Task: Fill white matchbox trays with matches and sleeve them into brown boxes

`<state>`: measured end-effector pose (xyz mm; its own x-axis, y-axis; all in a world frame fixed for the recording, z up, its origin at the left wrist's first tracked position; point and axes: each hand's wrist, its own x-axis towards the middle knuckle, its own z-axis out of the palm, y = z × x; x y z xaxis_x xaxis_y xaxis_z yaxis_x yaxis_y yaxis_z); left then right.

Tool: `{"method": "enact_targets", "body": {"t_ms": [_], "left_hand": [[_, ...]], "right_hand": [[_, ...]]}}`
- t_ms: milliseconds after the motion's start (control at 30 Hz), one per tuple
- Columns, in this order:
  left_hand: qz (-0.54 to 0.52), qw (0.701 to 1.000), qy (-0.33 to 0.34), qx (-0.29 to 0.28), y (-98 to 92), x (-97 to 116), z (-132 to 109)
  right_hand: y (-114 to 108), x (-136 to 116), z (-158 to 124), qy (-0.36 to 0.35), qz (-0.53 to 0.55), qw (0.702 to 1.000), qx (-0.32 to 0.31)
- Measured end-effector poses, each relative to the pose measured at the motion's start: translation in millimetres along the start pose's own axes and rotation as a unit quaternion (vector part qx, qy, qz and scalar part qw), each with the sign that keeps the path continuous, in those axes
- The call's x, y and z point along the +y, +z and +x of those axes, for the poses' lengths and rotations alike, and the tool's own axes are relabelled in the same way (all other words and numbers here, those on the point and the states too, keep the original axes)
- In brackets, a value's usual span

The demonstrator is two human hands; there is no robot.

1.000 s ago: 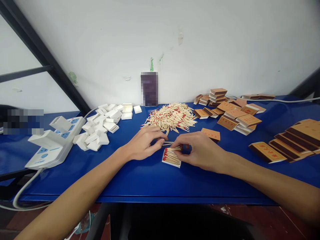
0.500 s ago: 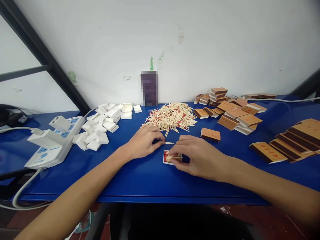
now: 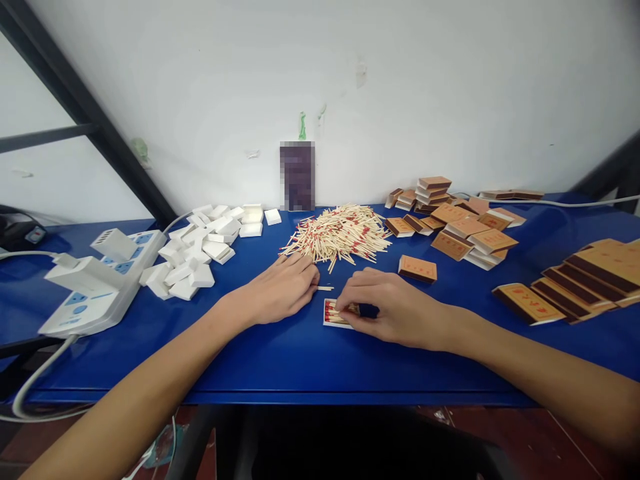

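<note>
1. Handle tray point(image 3: 334, 325) as light, prob. thin card: stiff enough along walls, but likely to dent or bow if squeezed hard. Take hold by opp. long walls, thumb one side, fingers other, w/ gentle press; keep level.
2. Expect matches point(image 3: 332, 311) to be v. light, stiff, dry, easy to roll or spill, apt to snap if bent. Pinch by bare wood, approx. mid-length; go easy on heads, prob. crumbly.
3. Find tray flat on counter point(image 3: 280, 367), open side up, betw. pile point(image 3: 345, 233) and nr edge, partly under right grip point(image 3: 393, 303), a bit R of left grip point(image 3: 283, 290).
4. Note right grip: fingers bent toward thumb at tray, tips down among matches; can't tell if pinching any.
5. Note left grip: fingers curled, tips at stray match (maybe two) point(image 3: 325, 289) on counter; can't tell if pinched.
6. Looks: white, shallow, rectangular; red heads showing at L end, pale wood running R, then hidden. Can't judge fill at R end.
7. Cf. orange-brown sleeve point(image 3: 417, 270) beyond right grip, more white trays point(image 3: 193, 250) off L.
</note>
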<state>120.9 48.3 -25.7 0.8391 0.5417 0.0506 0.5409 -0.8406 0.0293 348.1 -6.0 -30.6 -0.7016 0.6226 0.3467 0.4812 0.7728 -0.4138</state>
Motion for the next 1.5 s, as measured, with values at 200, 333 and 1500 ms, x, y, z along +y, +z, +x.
{"method": "enact_targets", "body": {"t_ms": [200,333,1500], "left_hand": [[-0.078,0.995,0.029,0.051,-5.7,8,1],[-0.143,0.986,0.050,0.072,-7.5,23,2],[-0.100,0.987,0.101,0.070,-0.2,20,3]], "right_hand": [[-14,-2,-2,-0.020,-0.051,0.985,0.166],[-19,-1,-3,-0.017,-0.084,0.978,0.190],[-7,14,1,0.069,-0.012,0.997,-0.046]]}}
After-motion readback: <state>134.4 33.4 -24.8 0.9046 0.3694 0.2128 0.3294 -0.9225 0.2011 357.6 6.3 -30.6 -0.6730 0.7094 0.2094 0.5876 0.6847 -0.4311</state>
